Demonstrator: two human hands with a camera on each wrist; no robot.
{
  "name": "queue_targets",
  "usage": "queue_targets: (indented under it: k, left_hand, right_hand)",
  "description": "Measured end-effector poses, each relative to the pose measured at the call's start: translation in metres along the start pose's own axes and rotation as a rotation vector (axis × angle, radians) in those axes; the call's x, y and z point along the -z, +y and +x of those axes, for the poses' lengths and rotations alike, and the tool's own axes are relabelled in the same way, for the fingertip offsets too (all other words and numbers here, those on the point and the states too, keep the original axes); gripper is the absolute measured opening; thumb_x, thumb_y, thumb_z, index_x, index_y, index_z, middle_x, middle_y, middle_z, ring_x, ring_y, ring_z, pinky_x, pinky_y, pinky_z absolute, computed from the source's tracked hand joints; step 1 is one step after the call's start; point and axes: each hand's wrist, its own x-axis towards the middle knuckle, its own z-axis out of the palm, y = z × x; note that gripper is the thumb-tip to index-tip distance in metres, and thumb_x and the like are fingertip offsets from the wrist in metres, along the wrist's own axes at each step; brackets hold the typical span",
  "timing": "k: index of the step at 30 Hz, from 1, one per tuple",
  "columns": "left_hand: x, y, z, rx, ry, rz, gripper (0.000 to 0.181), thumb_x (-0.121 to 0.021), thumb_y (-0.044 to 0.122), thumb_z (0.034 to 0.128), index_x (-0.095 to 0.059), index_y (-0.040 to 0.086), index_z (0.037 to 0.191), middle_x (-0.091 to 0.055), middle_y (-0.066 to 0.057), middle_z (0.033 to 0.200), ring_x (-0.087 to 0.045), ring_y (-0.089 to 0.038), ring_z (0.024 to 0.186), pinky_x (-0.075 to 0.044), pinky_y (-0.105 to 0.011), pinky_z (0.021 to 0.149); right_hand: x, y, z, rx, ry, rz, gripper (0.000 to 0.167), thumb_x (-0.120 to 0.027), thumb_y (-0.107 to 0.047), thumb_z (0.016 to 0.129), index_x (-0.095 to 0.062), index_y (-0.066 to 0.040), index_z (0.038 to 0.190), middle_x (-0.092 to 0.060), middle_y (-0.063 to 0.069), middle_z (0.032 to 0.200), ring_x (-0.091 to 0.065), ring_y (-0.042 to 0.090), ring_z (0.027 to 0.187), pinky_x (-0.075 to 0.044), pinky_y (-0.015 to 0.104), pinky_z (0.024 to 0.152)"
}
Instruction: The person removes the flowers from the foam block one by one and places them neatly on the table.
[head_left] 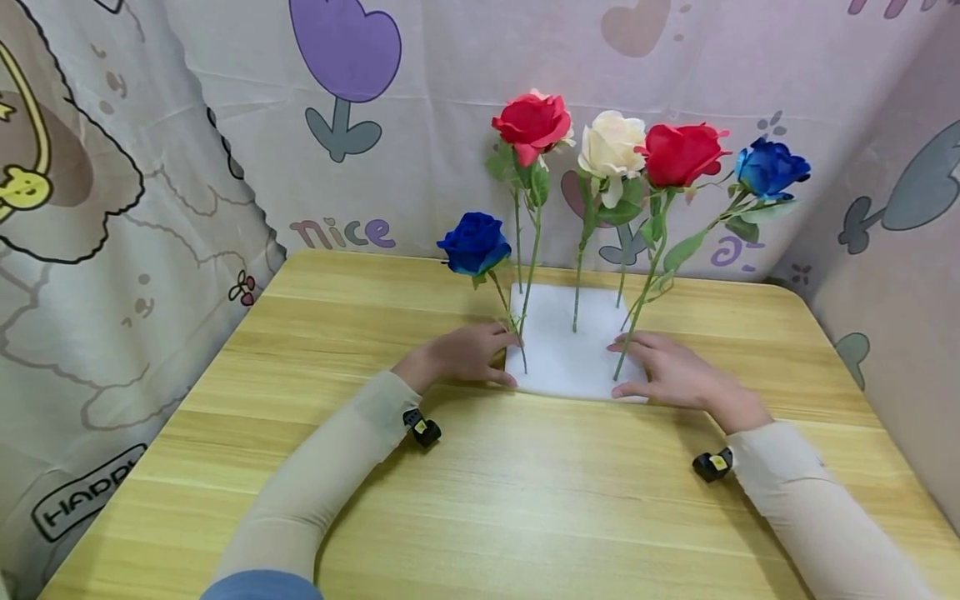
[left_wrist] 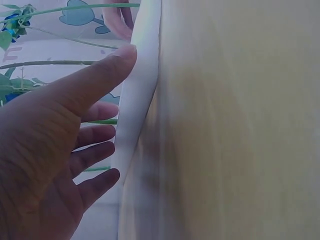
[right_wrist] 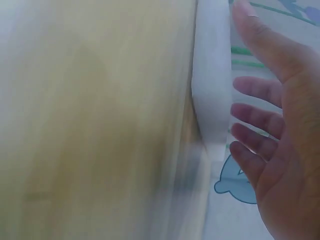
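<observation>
A white foam board (head_left: 570, 367) lies on the table with several artificial roses standing upright in it. My left hand (head_left: 468, 354) is at the board's left edge, fingers spread and nearly straight; its thumb tip meets the board's edge in the left wrist view. At the right edge is my right hand (head_left: 671, 371), thumb apart from relaxed fingers, close to the board; whether it presses there I cannot tell. A short blue rose (head_left: 474, 243) leans left above my left hand. The right-hand red rose (head_left: 684, 156) has its stem rising in front of my right fingertips.
Behind them stand another red rose (head_left: 532, 125), a white rose (head_left: 611, 146) and a second blue rose (head_left: 772, 169) leaning right. The wooden table (head_left: 495, 500) ends at a printed cloth (head_left: 450, 158) hung along its back and sides.
</observation>
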Motion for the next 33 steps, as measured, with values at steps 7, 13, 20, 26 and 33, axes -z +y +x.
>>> queue_targets:
  k: [7,13,20,26,33]
  left_hand:
    - [-0.002,0.002,-0.003,0.061,-0.029,-0.047,0.069,-0.069,0.055,0.0853,-0.057,0.006,0.133,-0.06,-0.011,0.123,-0.057,-0.019,0.107,-0.048,-0.03,0.096]
    - [-0.003,0.002,-0.004,0.071,-0.016,-0.071,0.069,-0.069,0.055,0.0852,-0.057,0.006,0.133,-0.06,-0.011,0.125,-0.058,-0.02,0.11,-0.048,-0.031,0.097]
    - [-0.002,-0.002,-0.002,0.055,0.007,-0.059,0.07,-0.069,0.054,0.0851,-0.057,0.005,0.133,-0.061,-0.01,0.121,-0.058,-0.019,0.105,-0.049,-0.03,0.095]
    - [-0.007,-0.006,-0.002,0.056,-0.005,-0.054,0.072,-0.066,0.057,0.0865,-0.056,0.006,0.136,-0.059,-0.009,0.125,-0.056,-0.019,0.111,-0.046,-0.029,0.099]
    - [-0.008,-0.01,-0.005,0.048,0.069,-0.062,0.059,-0.068,0.046,0.0899,-0.06,0.005,0.131,-0.062,-0.008,0.121,-0.058,-0.019,0.111,-0.048,-0.029,0.099]
  right_hand:
    - [-0.008,-0.003,0.007,-0.062,-0.043,0.128,0.085,-0.073,-0.06,0.078,-0.052,-0.006,0.141,-0.047,0.015,0.145,-0.042,0.038,0.132,-0.033,0.054,0.109]
    - [-0.007,-0.004,0.007,-0.098,-0.101,0.136,0.087,-0.073,-0.059,0.079,-0.048,-0.006,0.144,-0.04,0.016,0.15,-0.035,0.039,0.137,-0.029,0.054,0.112]
    - [0.005,-0.01,0.007,-0.109,-0.125,0.081,0.085,-0.077,-0.053,0.078,-0.05,-0.002,0.141,-0.041,0.021,0.147,-0.038,0.042,0.134,-0.033,0.055,0.109]
    - [0.007,-0.01,0.003,-0.097,-0.133,0.064,0.081,-0.077,-0.049,0.08,-0.052,-0.002,0.14,-0.043,0.023,0.145,-0.041,0.043,0.132,-0.036,0.055,0.108]
    - [0.004,-0.008,-0.003,-0.066,-0.133,0.05,0.074,-0.07,-0.049,0.087,-0.05,-0.006,0.143,-0.039,0.02,0.149,-0.041,0.043,0.132,-0.038,0.056,0.106]
